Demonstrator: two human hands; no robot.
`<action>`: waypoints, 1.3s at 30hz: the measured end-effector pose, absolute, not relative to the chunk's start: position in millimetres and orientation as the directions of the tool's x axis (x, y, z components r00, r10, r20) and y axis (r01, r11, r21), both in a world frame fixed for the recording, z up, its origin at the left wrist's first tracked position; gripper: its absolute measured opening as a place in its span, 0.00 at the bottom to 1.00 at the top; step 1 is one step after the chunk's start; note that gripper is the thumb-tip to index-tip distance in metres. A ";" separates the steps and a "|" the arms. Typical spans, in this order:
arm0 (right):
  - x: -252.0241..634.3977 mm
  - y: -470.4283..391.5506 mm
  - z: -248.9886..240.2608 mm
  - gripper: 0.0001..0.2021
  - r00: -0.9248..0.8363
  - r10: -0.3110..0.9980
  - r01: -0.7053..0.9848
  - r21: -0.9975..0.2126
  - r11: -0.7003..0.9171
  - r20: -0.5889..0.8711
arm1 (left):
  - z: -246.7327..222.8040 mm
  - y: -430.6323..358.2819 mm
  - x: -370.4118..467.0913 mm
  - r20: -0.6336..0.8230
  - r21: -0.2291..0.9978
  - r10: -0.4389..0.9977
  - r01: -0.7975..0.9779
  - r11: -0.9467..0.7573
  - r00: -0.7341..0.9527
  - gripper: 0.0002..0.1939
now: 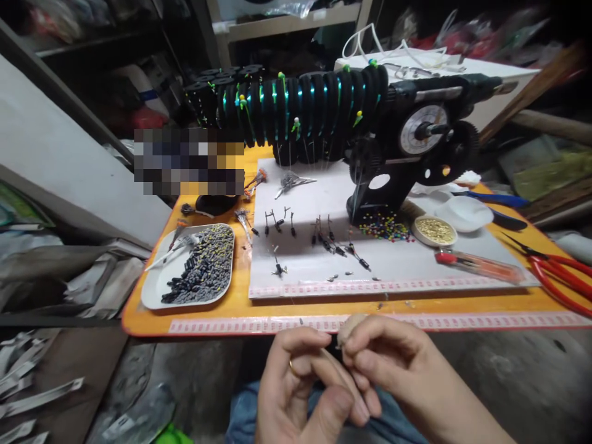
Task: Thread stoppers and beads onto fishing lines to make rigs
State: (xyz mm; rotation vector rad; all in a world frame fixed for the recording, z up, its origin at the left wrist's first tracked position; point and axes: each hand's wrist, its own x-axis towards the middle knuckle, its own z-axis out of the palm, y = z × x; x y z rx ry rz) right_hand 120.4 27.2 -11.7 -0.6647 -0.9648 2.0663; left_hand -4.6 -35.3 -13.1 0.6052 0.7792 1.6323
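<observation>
Low in the head view, in front of the table edge, my left hand [300, 382] is curled, with a ring on one finger and the thumb bent over the fingers. Against it, my right hand [393, 357] pinches thumb and forefinger together near the left fingertips. Whatever lies between the fingers of either hand is too small or hidden to make out. Beyond them, a white board [305, 265] carries several small black cylinders on wire stems [326, 237] and a few loose grey bits [340, 275]. A pink measuring tape [222, 325] runs along the table's front edge.
On the left stands a white tray [150, 293] of grey and black pieces. A black machine [425, 126] with cord-wound spools [300, 102] spans the back. Coloured beads [386, 227], a dish of gold pieces [435, 230], a cutter knife [481, 266] and red-handled pliers [550, 280] lie right.
</observation>
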 end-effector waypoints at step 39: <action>136.5 20.5 21.0 0.20 -0.584 0.740 0.291 -0.766 0.574 0.333 | -40.3 -25.0 -28.4 0.518 0.805 0.819 -0.183 -0.564 -0.247 0.26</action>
